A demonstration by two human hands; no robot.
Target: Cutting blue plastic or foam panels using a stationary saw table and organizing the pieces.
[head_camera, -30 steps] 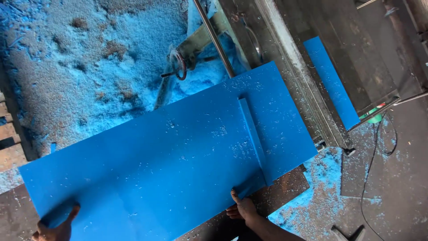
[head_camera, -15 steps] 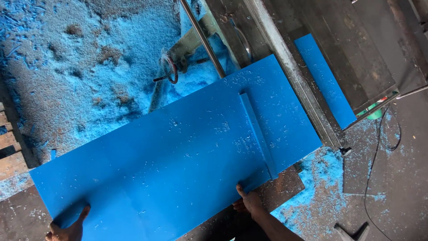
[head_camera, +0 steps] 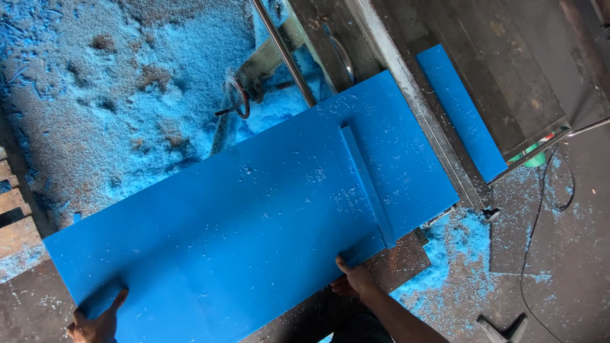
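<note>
Head view, blue panel (head_camera: 254,216), fingers (head_camera: 343,263) gripping near edge

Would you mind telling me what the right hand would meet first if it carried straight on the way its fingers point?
The right hand grips the near edge of the big blue sheet, fingers pointing up across it. Going on, it would likely meet the narrow blue strip lying on the sheet first.

The big blue sheet (head_camera: 254,228) covers most of the counter (head_camera: 406,260), its raised rib (head_camera: 367,187) and the metal rod (head_camera: 284,54) blocking passage; floor (head_camera: 559,254) at right lies open.
</note>
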